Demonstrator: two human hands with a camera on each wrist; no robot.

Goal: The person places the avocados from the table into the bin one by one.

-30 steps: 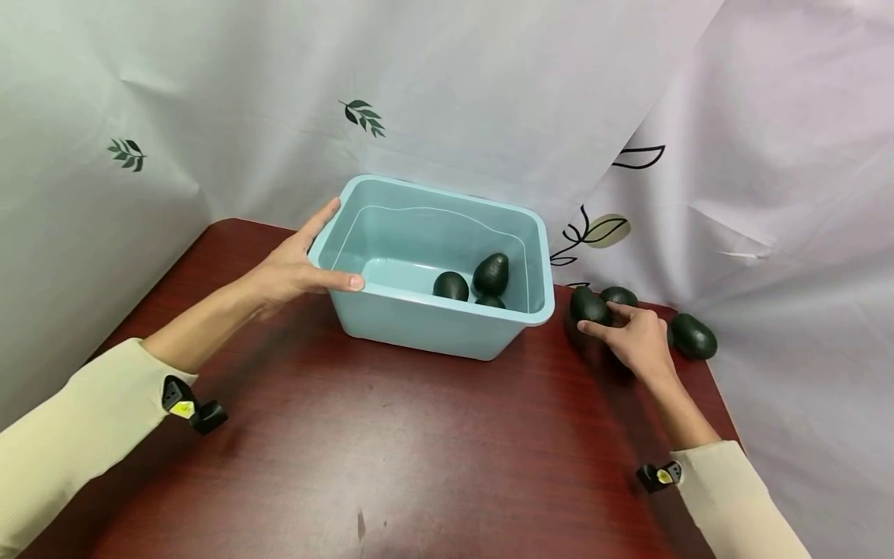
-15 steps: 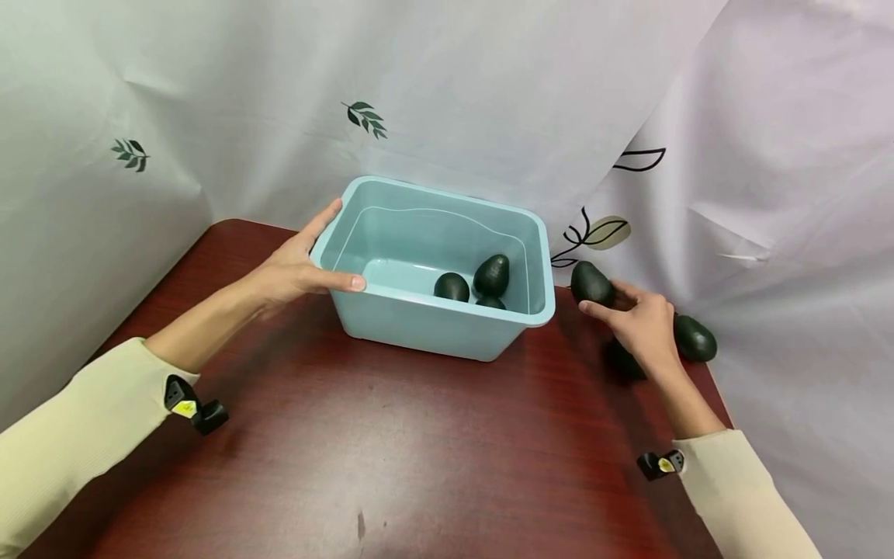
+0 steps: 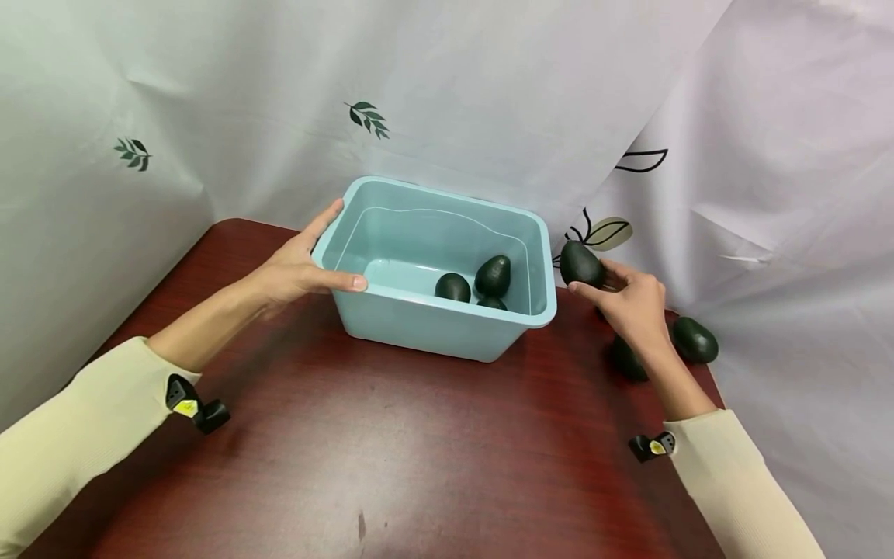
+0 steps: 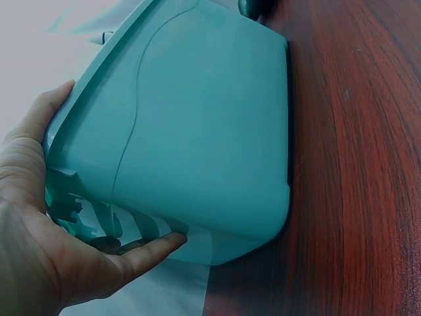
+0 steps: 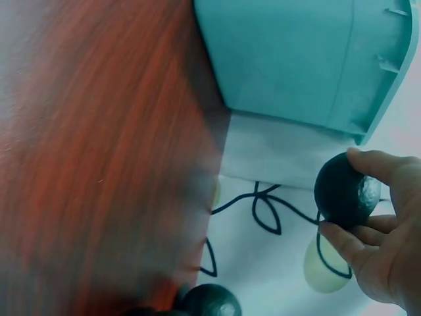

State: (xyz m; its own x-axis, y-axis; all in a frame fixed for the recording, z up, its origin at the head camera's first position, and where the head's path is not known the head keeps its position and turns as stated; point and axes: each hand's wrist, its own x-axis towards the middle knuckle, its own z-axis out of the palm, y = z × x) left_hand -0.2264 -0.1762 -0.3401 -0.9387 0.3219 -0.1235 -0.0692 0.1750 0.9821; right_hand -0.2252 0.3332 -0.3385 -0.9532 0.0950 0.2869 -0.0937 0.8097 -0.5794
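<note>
A light blue plastic bin (image 3: 426, 322) stands on a dark red table (image 3: 419, 442), with three dark avocados (image 3: 492, 274) lying in its right end. My left hand (image 3: 303, 268) rests against the bin's left end, fingers straight along the rim; the left wrist view shows the palm (image 4: 39, 224) against the bin wall (image 4: 197, 125). My right hand (image 3: 602, 284) grips another avocado (image 3: 581, 264) in the air just right of the bin's right rim. In the right wrist view the fingers (image 5: 378, 243) curl round this avocado (image 5: 345, 191), beside the bin's corner (image 5: 296, 52).
Two more avocados lie on the table's right side, one (image 3: 694, 339) by the curtain and one (image 3: 627, 359) partly behind my right wrist. A white leaf-print curtain (image 3: 489, 93) hangs close behind and to the right. The table's right edge runs near the loose avocados.
My right hand has taken hold of an avocado on the table, lifted it and carried it left toward the bin's right rim. The left hand and the bin have stayed put.
</note>
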